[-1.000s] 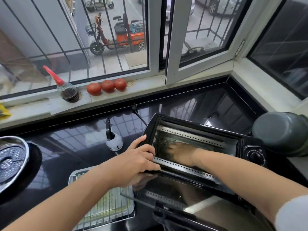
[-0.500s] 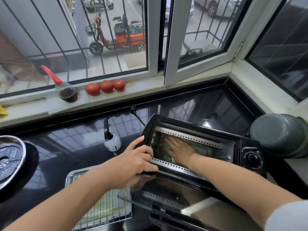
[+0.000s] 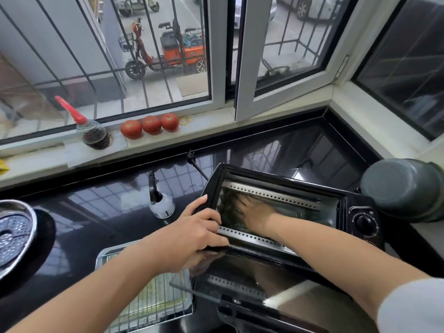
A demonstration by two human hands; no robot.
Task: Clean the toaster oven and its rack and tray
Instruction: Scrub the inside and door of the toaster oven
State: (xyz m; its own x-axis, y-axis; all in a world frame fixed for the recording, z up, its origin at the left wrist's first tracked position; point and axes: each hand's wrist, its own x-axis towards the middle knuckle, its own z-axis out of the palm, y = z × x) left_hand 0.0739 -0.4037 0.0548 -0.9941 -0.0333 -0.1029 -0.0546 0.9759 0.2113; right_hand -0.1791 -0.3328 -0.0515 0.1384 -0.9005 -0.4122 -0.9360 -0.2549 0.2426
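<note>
Head view: the toaster oven sits tilted on the black counter, right of centre, door dropped open toward the near side. The left hand grips its left front frame, fingers curled. The right hand reaches deep inside toward the left wall, blurred; its finger state cannot be told. The rack lies on the tray near left, closer to the left hand.
</note>
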